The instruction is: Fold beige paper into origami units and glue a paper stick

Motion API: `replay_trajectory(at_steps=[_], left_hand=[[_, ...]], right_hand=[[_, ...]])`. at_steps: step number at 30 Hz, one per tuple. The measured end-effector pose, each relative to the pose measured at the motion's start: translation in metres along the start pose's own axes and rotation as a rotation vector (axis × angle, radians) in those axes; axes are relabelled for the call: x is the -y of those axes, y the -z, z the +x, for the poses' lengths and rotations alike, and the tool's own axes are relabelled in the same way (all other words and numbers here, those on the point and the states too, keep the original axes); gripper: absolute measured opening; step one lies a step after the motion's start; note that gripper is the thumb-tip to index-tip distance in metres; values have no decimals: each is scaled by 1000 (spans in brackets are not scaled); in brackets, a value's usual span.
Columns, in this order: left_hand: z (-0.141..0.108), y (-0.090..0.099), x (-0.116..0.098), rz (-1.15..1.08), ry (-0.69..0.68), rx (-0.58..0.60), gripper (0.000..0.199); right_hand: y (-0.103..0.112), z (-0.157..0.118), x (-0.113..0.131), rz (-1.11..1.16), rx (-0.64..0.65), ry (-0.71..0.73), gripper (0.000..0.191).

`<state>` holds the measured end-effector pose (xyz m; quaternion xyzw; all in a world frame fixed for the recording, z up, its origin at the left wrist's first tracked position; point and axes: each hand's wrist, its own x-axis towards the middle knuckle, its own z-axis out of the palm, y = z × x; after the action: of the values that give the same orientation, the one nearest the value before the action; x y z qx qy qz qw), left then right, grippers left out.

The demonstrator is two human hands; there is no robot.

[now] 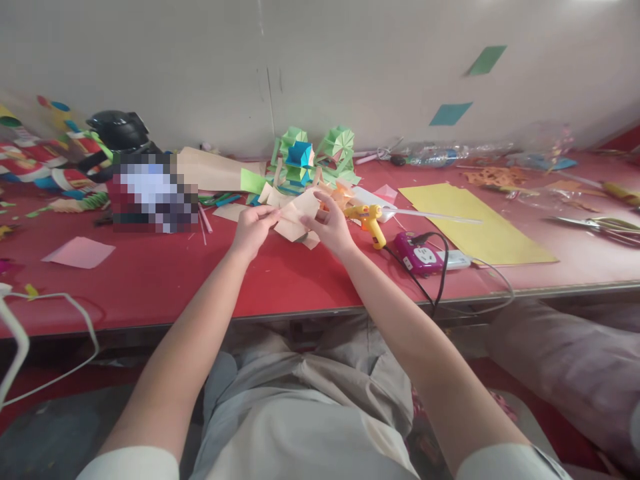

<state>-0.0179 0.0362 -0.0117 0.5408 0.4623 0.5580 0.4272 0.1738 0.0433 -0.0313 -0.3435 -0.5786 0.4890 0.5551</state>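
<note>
Between both hands I hold a small piece of beige paper [299, 208] just above the red table. My left hand [254, 230] pinches its left edge between thumb and fingers. At the right side, my right hand [329, 223] has its thumb and curled fingers on the same paper. More beige paper pieces [290, 230] lie beneath and around it. Behind them stand folded green and blue paper shapes [300, 155]. A yellow glue gun [373, 223] with a clear glue stick in its back lies close to my right hand.
A purple power socket [419, 255] with cables sits near the front edge. Yellow paper [475, 223] lies to the right, scissors [605, 225] beyond it. Pink paper [80, 253] rests on the left. A plastic bottle [437, 155] is by the wall. Another person's leg [565, 360] shows at right.
</note>
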Motion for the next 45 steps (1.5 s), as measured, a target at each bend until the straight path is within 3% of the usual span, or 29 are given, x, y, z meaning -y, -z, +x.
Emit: replay_trajectory(at_steps=[6,14,17,22,30,36,40,45], left_hand=[[-1,-3,-8,-53,53,-83,37],[-2,-2,-13,-78,104,-70,31],[-4,-3,-12,-6,46,-20,32],[-4,-4,-5,100,-68,49,53],[0,-2,-4,-31,21,-1,47],[0,-2,-3,45,-46,-16,39],[-3,-3,-1,89,-97,33,38],[-7,-7,-3,43,-79,92,45]], right_hand=[[0,-2,10,127,30,-69,79],[3,-1,11,121,2,-103,83],[3,-1,10,125,3,-108,84],[1,-2,10,125,29,-87,85],[3,0,9,87,28,-67,74],[-1,-3,14,89,-8,-87,57],[-4,-6,19,99,44,-122,49],[-5,-7,17,92,65,-101,53]])
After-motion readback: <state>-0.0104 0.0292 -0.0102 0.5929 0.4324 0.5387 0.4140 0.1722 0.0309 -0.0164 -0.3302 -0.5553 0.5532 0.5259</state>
